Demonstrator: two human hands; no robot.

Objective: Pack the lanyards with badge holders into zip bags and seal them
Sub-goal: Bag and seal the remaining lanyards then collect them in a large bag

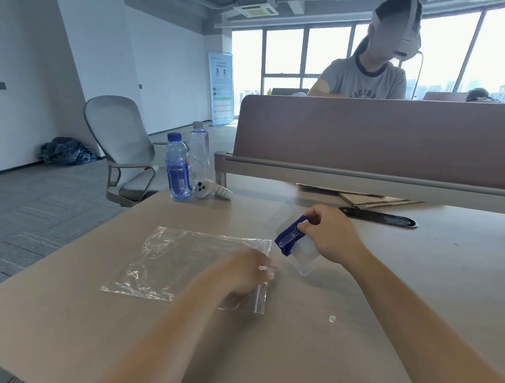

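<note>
A clear plastic zip bag (183, 264) lay flat on the light brown table (310, 355), its zip edge turned to the right. The left hand (241, 275) rested on this edge with its fingers (266, 269) bent over the strip, pinching it, as far as the blur allowed to see. Whether something was already inside the bag, I could not tell.

Just to the right of the bag's zip edge, and above the table, the right hand (328, 236) held a dark blue fabric lanyard (287, 237), rolled together, with a clear plastic badge holder (304, 260). The fingers were closed tightly around the roll, and the holder hung down from it, tilted. Both were outside the bag, near its opening.

Behind the bag stood a blue-capped plastic bottle with blue label (178, 170), which held some clear liquid, and touching it a crumpled clear bottle with grey cap (199, 153). A white handheld controller (209, 189) lay just beside them. Far right behind the bag lay flat brown cardboard pieces (371, 197) and a black oval cable slot (378, 217).
</note>
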